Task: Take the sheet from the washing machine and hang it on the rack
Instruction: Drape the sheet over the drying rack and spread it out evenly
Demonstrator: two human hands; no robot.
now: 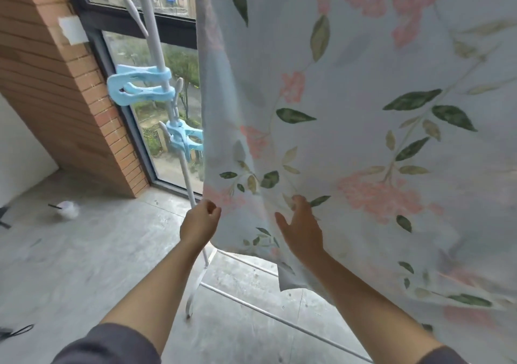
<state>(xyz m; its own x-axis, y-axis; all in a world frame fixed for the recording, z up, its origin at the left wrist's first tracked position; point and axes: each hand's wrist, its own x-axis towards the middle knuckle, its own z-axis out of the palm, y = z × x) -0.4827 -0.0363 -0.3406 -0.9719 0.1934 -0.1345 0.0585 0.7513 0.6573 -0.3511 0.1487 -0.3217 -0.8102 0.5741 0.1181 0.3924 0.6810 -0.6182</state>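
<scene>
Since the sheet (363,140) hangs above and ahead of both hands, the coming move is judged to be a spreading or straightening one; rack (156,42) upright stands just left of and beyond the left hand, with two blue clips (140,71) clamped on it higher up; left hand (200,221) has curled fingers pinching the sheet's left vertical edge near the lower corner, so it is the nearer hand to that edge; right hand (300,226), just to the right, has spread straight fingers, tips touching the fabric face, gripping nothing; free edge's long axis upright; lower hem runs rightward behind the right forearm; cloth pale blue-grey, pink blossoms, green leaves, thin, limp, softly creased; top fold out of view.
</scene>
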